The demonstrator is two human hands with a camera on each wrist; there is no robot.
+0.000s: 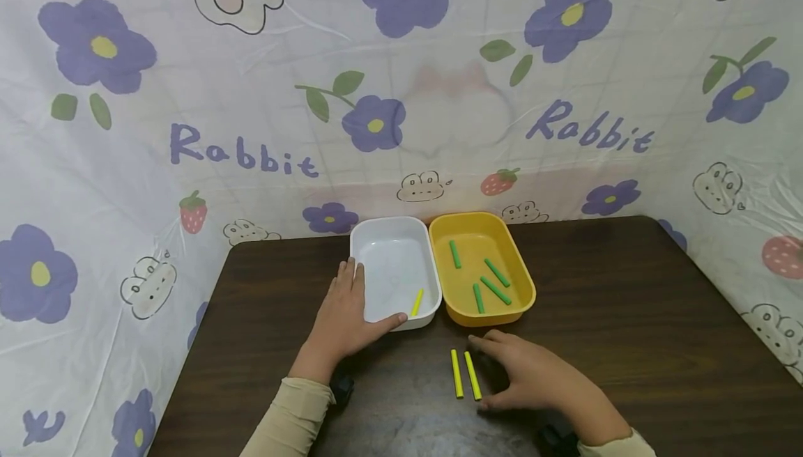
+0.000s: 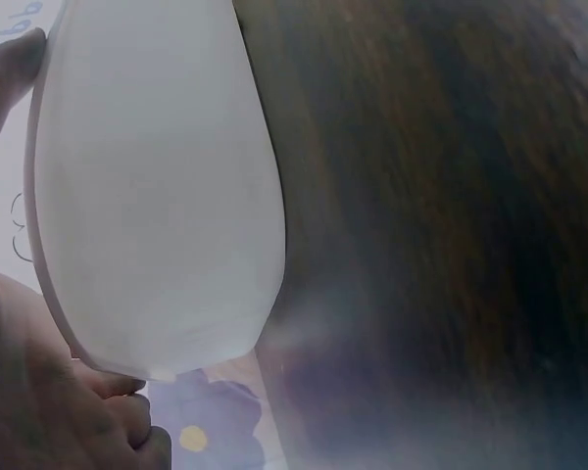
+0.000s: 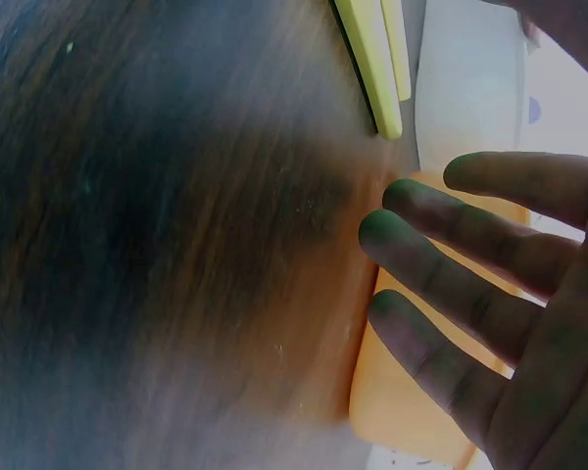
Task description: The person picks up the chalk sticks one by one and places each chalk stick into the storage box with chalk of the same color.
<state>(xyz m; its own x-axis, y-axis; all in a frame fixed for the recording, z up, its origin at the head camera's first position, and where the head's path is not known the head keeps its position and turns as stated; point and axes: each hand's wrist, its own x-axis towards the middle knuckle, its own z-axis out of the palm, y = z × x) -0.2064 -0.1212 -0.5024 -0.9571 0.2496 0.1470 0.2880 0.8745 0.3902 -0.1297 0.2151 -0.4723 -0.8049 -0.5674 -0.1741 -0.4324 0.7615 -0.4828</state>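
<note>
My left hand [image 1: 341, 318] rests against the near left corner of a white tray [image 1: 392, 223], fingers along its left rim and thumb on the front rim. One yellow stick [image 1: 417, 302] lies in that tray, near the thumb tip. My right hand [image 1: 533, 373] hovers by the table with fingers spread and nothing held. Just left of its fingers, two yellow sticks, a left one [image 1: 457, 373] and a right one [image 1: 473, 376], lie side by side on the table. In the right wrist view the fingers [image 3: 451, 274] are extended apart, beside the yellow sticks [image 3: 370, 64].
A yellow tray [image 1: 483, 220] stands against the white tray's right side, with several green sticks [image 1: 495, 290] in it. Both trays sit near the far edge of the dark wooden table [image 1: 627, 304]. A printed cloth [image 1: 251, 95] hangs behind and at the sides.
</note>
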